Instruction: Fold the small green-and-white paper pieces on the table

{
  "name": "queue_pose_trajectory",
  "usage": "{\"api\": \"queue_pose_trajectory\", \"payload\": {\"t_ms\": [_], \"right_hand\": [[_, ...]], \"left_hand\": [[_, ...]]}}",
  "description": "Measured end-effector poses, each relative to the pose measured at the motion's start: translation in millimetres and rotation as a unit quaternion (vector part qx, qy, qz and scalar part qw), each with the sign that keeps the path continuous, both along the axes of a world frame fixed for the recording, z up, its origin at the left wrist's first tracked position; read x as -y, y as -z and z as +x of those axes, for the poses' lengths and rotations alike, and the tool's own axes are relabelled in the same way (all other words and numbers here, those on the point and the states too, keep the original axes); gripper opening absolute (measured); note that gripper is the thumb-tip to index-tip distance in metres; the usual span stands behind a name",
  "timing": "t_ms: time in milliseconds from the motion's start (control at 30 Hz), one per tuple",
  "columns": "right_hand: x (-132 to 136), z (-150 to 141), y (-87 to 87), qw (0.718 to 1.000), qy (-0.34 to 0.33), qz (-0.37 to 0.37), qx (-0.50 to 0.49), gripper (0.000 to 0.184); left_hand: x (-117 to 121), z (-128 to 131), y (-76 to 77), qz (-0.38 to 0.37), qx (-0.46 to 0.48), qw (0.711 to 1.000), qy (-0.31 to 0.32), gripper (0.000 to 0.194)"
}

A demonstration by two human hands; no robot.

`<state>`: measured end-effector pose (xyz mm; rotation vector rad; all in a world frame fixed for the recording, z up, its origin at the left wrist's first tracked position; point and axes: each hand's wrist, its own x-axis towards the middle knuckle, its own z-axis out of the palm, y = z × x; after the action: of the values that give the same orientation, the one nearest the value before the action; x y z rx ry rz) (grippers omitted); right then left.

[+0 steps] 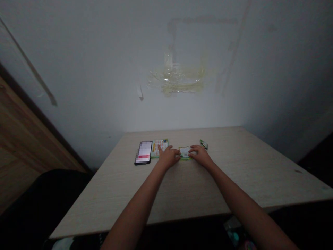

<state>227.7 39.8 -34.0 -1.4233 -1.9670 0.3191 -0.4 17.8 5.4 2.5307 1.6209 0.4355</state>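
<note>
A small printed leaflet (pixel 185 151) with a green edge and a white panel lies on the table between my hands. My left hand (pixel 168 157) has its thumb and forefinger closed at the leaflet's left side, while its other fingers spread over a second colourful printed sheet (pixel 156 146). At the right side of the leaflet, the fingers of my right hand (pixel 201 155) are bent onto its edge. Just beyond that hand rests a small crumpled green packet (pixel 204 143). The fingertips partly cover the leaflet's edges.
A phone (pixel 144 152) with a lit, blurred screen lies left of the printed sheet. The pale wooden table (pixel 109 187) meets a wall (pixel 104 69) bearing strips of clear tape (pixel 179 80). A dark shape (pixel 47 194) stands at the left; items lie below the front edge.
</note>
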Motion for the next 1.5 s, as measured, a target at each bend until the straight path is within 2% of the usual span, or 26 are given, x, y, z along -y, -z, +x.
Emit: {"api": "queue_pose_trajectory", "payload": {"t_ms": [133,333,700,1167,1500], "right_hand": [[-1,-1,-1.2,1.0,0.01,-0.017,0.002,0.019],[-4,-5,-0.6,0.999,0.043,0.005,0.028,0.017],[-4,3,-5.9,0.999,-0.002,-0.01,0.048,0.015],[4,14,-11.4,0.994,-0.059,-0.068,0.068,0.034],[6,20,-13.8,0.99,-0.09,-0.079,0.07,0.042]], "left_hand": [[-1,0,-1.4,-0.006,-0.004,1.0,-0.001,0.025],[-4,0,-0.3,0.002,-0.012,1.0,0.006,0.025],[-2,-2,3.1,0.01,-0.008,1.0,0.004,0.025],[0,-2,2.7,0.014,-0.004,1.0,0.001,0.026],[5,1,5.2,0.061,0.021,0.998,0.012,0.023]]}}
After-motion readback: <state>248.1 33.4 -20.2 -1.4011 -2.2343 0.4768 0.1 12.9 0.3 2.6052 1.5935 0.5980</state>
